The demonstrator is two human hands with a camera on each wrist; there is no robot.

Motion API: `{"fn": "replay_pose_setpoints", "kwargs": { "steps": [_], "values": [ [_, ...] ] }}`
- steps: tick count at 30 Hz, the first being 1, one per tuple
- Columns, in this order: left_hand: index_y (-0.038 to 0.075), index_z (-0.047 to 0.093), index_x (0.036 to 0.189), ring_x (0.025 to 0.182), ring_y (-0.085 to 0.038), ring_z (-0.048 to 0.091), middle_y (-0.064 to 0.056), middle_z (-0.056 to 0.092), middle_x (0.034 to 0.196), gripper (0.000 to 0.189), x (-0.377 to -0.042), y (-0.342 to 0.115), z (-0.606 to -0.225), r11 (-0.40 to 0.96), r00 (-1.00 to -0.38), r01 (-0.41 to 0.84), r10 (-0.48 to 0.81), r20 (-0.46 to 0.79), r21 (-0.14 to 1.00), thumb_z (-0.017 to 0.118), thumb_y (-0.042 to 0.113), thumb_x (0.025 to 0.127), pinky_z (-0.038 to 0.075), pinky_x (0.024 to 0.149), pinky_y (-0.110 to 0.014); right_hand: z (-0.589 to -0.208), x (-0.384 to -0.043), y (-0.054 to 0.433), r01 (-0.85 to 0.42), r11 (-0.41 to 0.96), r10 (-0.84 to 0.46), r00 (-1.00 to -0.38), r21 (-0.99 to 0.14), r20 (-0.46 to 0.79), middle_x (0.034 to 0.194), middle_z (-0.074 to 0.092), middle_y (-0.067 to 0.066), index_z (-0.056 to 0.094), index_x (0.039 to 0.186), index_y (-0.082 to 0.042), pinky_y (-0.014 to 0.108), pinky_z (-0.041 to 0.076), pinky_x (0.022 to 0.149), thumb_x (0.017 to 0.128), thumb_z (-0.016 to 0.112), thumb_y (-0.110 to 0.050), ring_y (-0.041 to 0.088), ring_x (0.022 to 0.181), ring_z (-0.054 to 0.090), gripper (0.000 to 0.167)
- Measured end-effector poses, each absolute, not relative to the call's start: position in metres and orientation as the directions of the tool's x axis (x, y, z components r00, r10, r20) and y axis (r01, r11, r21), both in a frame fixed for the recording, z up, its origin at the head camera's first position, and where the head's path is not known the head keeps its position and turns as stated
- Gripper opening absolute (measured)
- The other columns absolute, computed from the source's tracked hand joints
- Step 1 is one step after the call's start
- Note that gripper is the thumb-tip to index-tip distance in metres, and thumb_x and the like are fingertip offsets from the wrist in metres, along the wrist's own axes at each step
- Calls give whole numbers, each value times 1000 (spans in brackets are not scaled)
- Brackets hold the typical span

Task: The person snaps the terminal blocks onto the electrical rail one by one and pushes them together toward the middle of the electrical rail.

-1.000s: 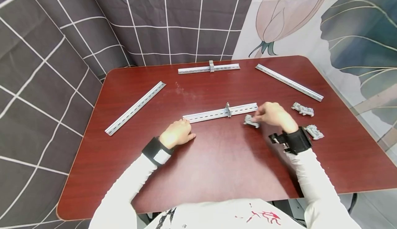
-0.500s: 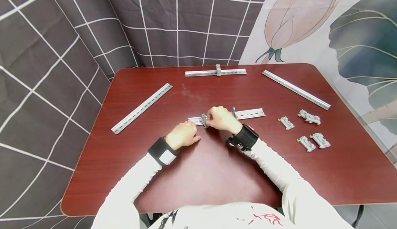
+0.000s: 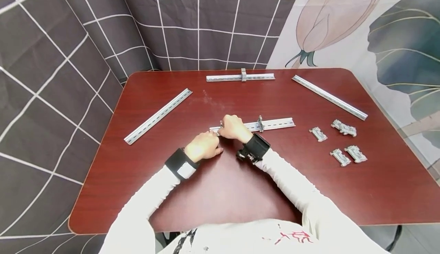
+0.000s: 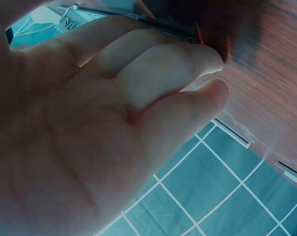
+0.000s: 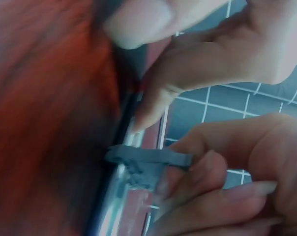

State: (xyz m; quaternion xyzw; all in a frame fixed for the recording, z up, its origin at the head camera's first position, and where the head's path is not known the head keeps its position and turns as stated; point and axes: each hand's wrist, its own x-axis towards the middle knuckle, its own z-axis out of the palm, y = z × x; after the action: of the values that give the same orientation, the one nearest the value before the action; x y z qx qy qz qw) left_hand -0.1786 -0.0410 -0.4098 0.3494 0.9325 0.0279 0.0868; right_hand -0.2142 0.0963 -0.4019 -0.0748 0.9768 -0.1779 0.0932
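A slotted metal DIN rail [image 3: 280,123] lies across the middle of the table. My left hand [image 3: 203,146] is at its left end, fingertips touching it and the thumb held apart on the near side. Just beside it, my right hand [image 3: 233,127] pinches a grey terminal block [image 5: 143,167] that stands across the rail in the right wrist view. Whether the block sits fully on the rail I cannot tell. In the head view the fingers mostly hide it. Another terminal block [image 3: 260,124] stands upright on the rail to the right of the hands.
Several loose terminal blocks [image 3: 356,154] lie on the right of the red-brown table [image 3: 240,193]. One bare rail [image 3: 158,116] slants at the left and another [image 3: 330,97] at the right. A back rail [image 3: 220,78] carries one block [image 3: 243,75].
My right hand has carried a terminal block from the table at the rail's right end leftward to the left part of the rail. My left hand has stayed at the rail's left end.
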Motion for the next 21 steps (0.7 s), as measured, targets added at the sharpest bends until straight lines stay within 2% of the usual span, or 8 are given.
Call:
{"fn": "replay_pose_setpoints", "kwargs": {
  "steps": [5, 8, 10, 12, 15, 17, 19, 21],
  "values": [
    [0, 73, 94, 94, -34, 66, -18, 68, 105, 33, -184, -43, -404, 738, -730, 667, 675, -110, 99, 66, 32, 90, 55, 83, -45, -391, -227, 91, -70, 946, -145, -965, -316, -221, 75, 61, 8, 51, 62, -12, 40, 53, 72, 77, 64, -19, 26, 76, 60, 21],
    [0, 73, 92, 94, -33, 66, -18, 68, 103, 33, -184, -43, -404, 729, -719, 678, 685, -121, 93, 64, 32, 91, 55, 83, -44, -391, -227, 92, -37, 946, -125, -959, -322, -256, 77, 63, 8, 53, 63, -12, 37, 52, 70, 79, 64, -21, 25, 77, 61, 21],
    [1, 73, 89, 94, -33, 66, -17, 69, 101, 32, -183, -42, -406, 726, -713, 681, 688, -135, 99, 64, 32, 91, 54, 83, -44, -392, -222, 94, -36, 944, -122, -962, -328, -244, 70, 59, 5, 51, 59, -14, 34, 49, 64, 80, 64, -22, 22, 72, 58, 25],
    [2, 72, 86, 93, -33, 67, -17, 69, 99, 31, -182, -42, -408, 724, -709, 681, 689, -149, 110, 63, 31, 91, 54, 83, -44, -392, -214, 100, -40, 931, -124, -970, -362, -212, 59, 51, 0, 48, 54, -16, 30, 44, 56, 83, 66, -28, 19, 62, 54, 36],
    [1, 72, 89, 96, -33, 66, -18, 69, 101, 32, -181, -40, -408, 734, -713, 668, 678, -179, 125, 62, 31, 92, 54, 85, -44, -379, -201, 119, -61, 898, -143, -977, -436, -157, 50, 33, -7, 38, 48, -18, 25, 29, 48, 86, 66, -43, 12, 50, 35, 54],
    [0, 71, 93, 99, -34, 66, -19, 68, 105, 34, -182, -39, -408, 742, -716, 656, 670, -199, 137, 61, 33, 93, 53, 87, -44, -365, -195, 146, -53, 877, -142, -978, -477, -152, 48, 25, -9, 35, 46, -19, 25, 23, 46, 86, 65, -51, 9, 47, 26, 60],
    [-1, 69, 97, 102, -34, 65, -20, 66, 109, 37, -182, -38, -407, 751, -719, 644, 659, -223, 144, 60, 34, 94, 53, 89, -44, -353, -191, 184, -31, 877, -123, -979, -479, -162, 50, 22, -10, 32, 47, -19, 25, 19, 47, 87, 64, -50, 8, 49, 21, 60],
    [-2, 68, 97, 101, -34, 65, -20, 66, 109, 38, -182, -38, -407, 758, -724, 634, 652, -225, 157, 61, 35, 94, 53, 88, -45, -345, -186, 228, 15, 900, -68, -982, -435, -174, 51, 29, -9, 39, 48, -17, 26, 24, 48, 88, 64, -45, 10, 51, 28, 54]
  ]
}}
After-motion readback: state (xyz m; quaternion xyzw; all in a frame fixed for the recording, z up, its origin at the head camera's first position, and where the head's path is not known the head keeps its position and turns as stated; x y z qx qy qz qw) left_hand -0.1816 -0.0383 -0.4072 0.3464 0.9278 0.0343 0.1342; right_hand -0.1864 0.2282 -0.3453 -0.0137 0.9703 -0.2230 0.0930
